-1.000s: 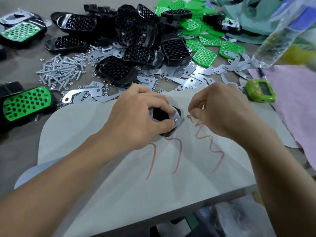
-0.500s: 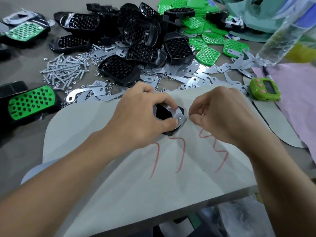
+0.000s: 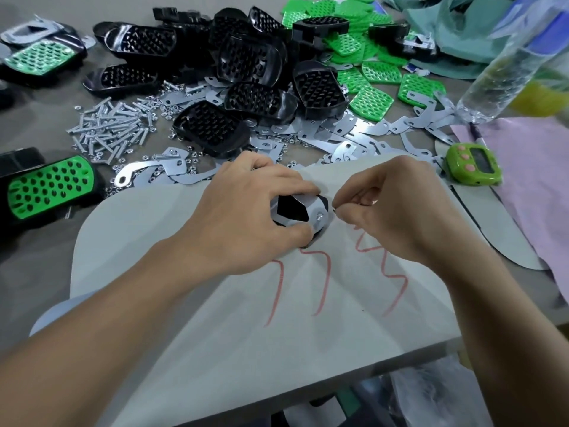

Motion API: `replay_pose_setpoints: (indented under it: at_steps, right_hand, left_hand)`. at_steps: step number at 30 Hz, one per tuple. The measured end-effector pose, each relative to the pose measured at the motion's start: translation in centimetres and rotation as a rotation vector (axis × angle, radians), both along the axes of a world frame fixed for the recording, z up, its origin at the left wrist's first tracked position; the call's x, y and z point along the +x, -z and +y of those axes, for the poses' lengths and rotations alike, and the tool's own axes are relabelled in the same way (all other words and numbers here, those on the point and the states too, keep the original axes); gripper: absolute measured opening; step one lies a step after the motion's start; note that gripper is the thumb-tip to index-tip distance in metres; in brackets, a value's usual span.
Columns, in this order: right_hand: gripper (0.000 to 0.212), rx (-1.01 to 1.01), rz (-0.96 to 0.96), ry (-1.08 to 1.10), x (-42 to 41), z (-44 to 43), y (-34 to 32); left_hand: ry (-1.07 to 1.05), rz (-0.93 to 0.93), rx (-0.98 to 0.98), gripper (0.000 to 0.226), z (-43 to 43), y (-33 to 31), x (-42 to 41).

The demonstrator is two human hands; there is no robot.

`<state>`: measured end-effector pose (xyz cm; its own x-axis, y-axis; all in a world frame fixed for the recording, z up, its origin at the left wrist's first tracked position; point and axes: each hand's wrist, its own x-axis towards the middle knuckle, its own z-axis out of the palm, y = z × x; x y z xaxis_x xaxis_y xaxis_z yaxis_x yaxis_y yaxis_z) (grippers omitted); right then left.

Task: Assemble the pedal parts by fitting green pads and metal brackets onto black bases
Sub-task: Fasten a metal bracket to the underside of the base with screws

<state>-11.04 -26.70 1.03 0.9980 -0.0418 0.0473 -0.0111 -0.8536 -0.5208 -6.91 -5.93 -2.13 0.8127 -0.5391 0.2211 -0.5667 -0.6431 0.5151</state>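
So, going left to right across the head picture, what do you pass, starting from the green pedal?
Green pedal → left hand gripping the black base → right hand pinching a small part → green timer → pink sheet.

My left grip (image 3: 246,217) clamps the black base (image 3: 291,209), metal bracket (image 3: 310,202) on top; my right grip (image 3: 400,211) pinches a tiny part (image 3: 334,210) just beside the bracket's screw (image 3: 319,216).

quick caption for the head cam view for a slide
Left hand grips a black base topped with a metal bracket on a grey sheet; right hand pinches a small part beside it.
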Motion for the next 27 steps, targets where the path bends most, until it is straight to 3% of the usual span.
replay_pose_setpoints:
  at_steps: [6,23,27]
  right_hand:
    - [0.020,0.189,-0.033,-0.017,-1.0,0.8,-0.8]
    - [0.009,-0.168,-0.104,-0.139,-0.3,1.8,-0.7]
    - [0.031,-0.221,-0.069,-0.151,0.1,1.9,-0.1]
  left_hand:
    - [0.005,0.035,0.012,0.052,-0.2,-0.1,0.3]
    - [-0.010,0.058,-0.008,0.053,-0.3,-0.1,0.4]
    - [-0.005,0.059,-0.013,0.051,-0.3,-0.1,0.3]
